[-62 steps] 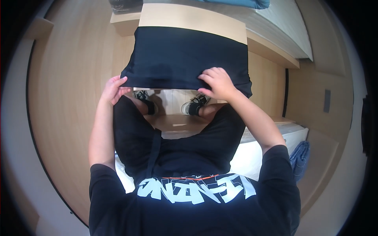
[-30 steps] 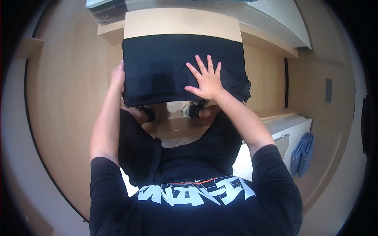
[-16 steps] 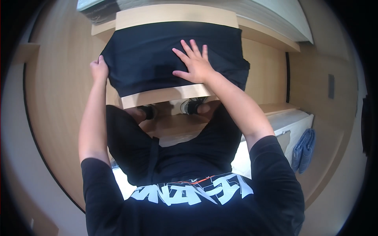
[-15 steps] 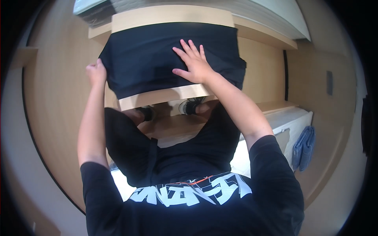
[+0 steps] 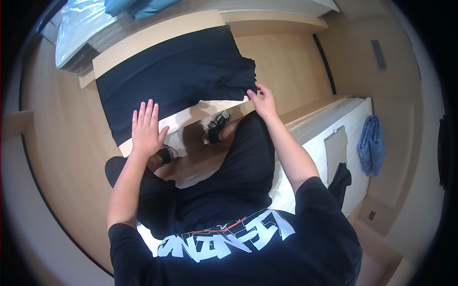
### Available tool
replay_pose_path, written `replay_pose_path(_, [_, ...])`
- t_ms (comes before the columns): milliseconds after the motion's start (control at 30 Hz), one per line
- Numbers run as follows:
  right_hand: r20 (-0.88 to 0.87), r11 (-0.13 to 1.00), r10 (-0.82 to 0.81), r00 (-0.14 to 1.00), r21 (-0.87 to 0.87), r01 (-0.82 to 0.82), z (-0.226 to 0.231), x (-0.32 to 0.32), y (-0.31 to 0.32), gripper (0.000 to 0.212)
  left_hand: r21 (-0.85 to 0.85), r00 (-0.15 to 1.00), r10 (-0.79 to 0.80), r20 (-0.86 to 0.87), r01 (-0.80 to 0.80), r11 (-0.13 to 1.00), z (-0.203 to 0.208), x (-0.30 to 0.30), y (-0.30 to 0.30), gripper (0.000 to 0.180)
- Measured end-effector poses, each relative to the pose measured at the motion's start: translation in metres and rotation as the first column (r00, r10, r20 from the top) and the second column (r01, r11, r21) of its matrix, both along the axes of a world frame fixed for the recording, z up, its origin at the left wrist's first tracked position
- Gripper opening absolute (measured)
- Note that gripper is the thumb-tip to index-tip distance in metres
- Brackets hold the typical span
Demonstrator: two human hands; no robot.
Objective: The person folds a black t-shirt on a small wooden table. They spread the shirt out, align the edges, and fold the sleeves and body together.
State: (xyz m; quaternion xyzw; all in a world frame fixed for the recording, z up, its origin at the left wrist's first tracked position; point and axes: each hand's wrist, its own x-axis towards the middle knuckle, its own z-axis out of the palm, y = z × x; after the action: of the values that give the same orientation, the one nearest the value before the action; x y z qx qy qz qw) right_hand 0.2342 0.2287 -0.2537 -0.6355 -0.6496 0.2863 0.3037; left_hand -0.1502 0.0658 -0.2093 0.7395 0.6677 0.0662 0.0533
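A piece of black cloth (image 5: 171,71), perhaps a garment, lies spread over a pale wooden board (image 5: 157,31) in front of my knees. Its right end is ragged and bunched, and its near edge is uneven. My left hand (image 5: 147,131) rests flat at the near left part of the cloth, fingers together and stretched out. At the near right corner, my right hand (image 5: 263,101) pinches the cloth between thumb and fingers. The far strip and part of the near strip of the board show bare.
Beyond the board stands a mattress in clear plastic (image 5: 76,33) with a blue cloth (image 5: 143,7) on it. To my right are another white mattress (image 5: 310,148), a folded blue checked cloth (image 5: 371,145) and a black cloth (image 5: 339,183). My shoes (image 5: 217,126) are below the board.
My left hand has let go of the cloth's left edge and lies flat near the front. My right hand has gone from lying flat mid-cloth to pinching the near right corner. The view has turned.
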Motion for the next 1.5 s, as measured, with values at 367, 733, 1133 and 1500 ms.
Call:
replay_pose_path(367, [-0.663,0.847,-0.393,0.637,-0.531,-0.031,0.062,-0.003,0.054,0.030,-0.032,0.996,0.062,-0.057,-0.064,0.997,-0.001,0.017,0.004,0.067])
replay_pose_path(733, [-0.588,0.759,-0.413,0.696,-0.645,-0.095,0.087,-0.024,0.064,0.027,0.231,0.926,-0.255,0.279,0.193,0.954,0.010,0.126,0.091,0.032])
replay_pose_path(1133, [-0.764,0.782,-0.219,0.607,-0.510,-0.359,0.121,-0.120,0.137,0.026,-0.313,0.305,0.456,0.836,-0.417,0.853,0.003,0.096,0.116,0.012])
replay_pose_path(1500, [0.356,0.951,0.286,0.890,-0.221,-0.217,0.041,-0.110,0.153,0.050,-0.543,0.423,0.669,0.611,-0.392,0.743,-0.003,0.077,0.142,0.044])
